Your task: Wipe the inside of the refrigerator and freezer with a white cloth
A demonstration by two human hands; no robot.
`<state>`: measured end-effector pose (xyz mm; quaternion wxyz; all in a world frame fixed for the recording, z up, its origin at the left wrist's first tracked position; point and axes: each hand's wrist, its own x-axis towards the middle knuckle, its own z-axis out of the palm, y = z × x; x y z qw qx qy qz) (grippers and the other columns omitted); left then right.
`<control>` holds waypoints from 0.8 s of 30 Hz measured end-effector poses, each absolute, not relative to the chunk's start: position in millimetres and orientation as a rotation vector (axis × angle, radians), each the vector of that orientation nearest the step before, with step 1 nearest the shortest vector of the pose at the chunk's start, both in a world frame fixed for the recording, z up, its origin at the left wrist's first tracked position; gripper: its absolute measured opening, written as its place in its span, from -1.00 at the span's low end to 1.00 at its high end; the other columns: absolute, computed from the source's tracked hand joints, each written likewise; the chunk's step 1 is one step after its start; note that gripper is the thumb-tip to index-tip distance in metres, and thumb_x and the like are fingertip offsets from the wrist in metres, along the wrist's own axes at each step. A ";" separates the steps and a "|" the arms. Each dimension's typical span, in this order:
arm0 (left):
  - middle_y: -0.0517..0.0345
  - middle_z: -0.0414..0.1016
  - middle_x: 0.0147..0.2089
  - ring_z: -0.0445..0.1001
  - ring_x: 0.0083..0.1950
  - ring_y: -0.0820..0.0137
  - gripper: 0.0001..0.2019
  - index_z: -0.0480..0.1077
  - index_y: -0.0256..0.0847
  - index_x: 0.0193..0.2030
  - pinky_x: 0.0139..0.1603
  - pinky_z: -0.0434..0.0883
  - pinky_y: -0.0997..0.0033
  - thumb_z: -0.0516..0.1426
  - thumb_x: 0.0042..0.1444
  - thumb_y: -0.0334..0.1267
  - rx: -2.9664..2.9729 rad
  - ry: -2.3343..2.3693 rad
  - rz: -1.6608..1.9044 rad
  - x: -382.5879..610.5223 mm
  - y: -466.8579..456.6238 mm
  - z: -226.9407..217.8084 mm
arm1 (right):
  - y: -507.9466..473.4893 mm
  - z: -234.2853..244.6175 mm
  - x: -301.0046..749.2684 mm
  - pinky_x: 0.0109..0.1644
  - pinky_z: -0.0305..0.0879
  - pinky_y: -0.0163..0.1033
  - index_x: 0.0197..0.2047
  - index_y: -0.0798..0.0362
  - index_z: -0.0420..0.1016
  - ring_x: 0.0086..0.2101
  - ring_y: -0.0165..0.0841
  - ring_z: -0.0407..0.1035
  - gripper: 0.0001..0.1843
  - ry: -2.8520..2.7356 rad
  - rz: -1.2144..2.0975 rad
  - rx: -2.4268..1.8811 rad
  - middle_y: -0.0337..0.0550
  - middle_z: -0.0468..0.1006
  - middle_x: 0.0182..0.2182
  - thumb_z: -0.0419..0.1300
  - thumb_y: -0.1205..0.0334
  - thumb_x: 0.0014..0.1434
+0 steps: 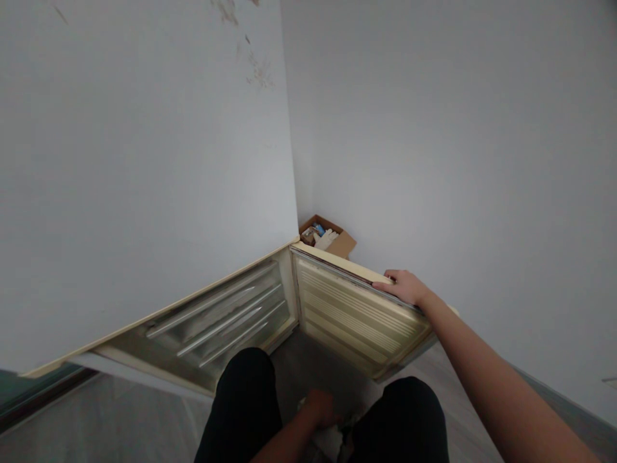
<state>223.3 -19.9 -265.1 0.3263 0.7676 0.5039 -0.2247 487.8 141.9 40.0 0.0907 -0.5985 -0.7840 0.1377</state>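
Observation:
My right hand (402,287) grips the top edge of an open cream door (357,308), its fingers bent over the rim. The door's inner face is ribbed, with a seal along its border, and it looks like that of a small fridge. To the left is the fridge's open compartment (226,321), with pale horizontal bars inside. My left hand (319,408) is low between my knees, its fingers curled and somewhat blurred. A whitish thing (330,442) lies just below it, partly hidden by my leg. Whatever the left hand holds is unclear.
Behind the door hinge, a cardboard box (343,244) holds a whitish glove and other small items against the wall (457,141). A large white panel (144,161) with brownish marks rises above the compartment. My dark-trousered knees (248,386) flank the grey floor (308,360).

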 end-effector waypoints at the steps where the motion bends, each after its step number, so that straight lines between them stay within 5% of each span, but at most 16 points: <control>1: -0.26 0.53 0.16 0.46 0.22 -0.11 -0.34 0.54 -0.20 0.12 0.22 0.38 -0.07 0.10 0.08 0.26 2.023 1.316 -0.600 223.3 -19.9 -264.7 | 141.8 40.3 487.5 -0.31 0.17 -0.26 -0.27 0.02 0.55 -0.36 -0.29 0.39 -0.30 -2.329 0.408 -1.781 -0.07 0.59 -0.36 0.00 -0.47 0.17; 14: -0.31 0.52 0.15 0.47 0.21 -0.13 -0.33 0.53 -0.29 0.13 0.21 0.39 -0.06 0.08 0.12 0.23 2.070 1.330 -0.586 220.5 -24.0 -265.6 | 140.0 41.0 486.3 -0.30 0.17 -0.26 -0.28 0.02 0.52 -0.34 -0.27 0.41 -0.31 -2.349 0.390 -1.780 -0.06 0.59 -0.35 -0.02 -0.46 0.19; 21: -0.11 0.57 0.11 0.52 0.13 -0.04 -0.40 0.57 -0.18 0.03 0.15 0.44 0.11 0.25 -0.04 0.21 1.973 1.373 -0.427 205.0 -18.9 -255.2 | 128.0 43.0 481.3 -0.29 0.18 -0.24 -0.25 0.01 0.53 -0.33 -0.24 0.42 -0.30 -2.262 0.495 -1.809 -0.06 0.59 -0.35 0.00 -0.48 0.17; 24: -0.02 0.50 0.21 0.43 0.24 0.08 -0.52 0.48 -0.13 0.16 0.26 0.36 0.18 0.16 0.17 0.04 1.896 1.508 -0.304 188.5 -5.3 -251.8 | 119.5 41.8 477.3 -0.26 0.20 -0.23 -0.21 -0.02 0.54 -0.31 -0.23 0.43 -0.32 -2.196 0.588 -1.801 -0.09 0.60 -0.33 0.02 -0.48 0.17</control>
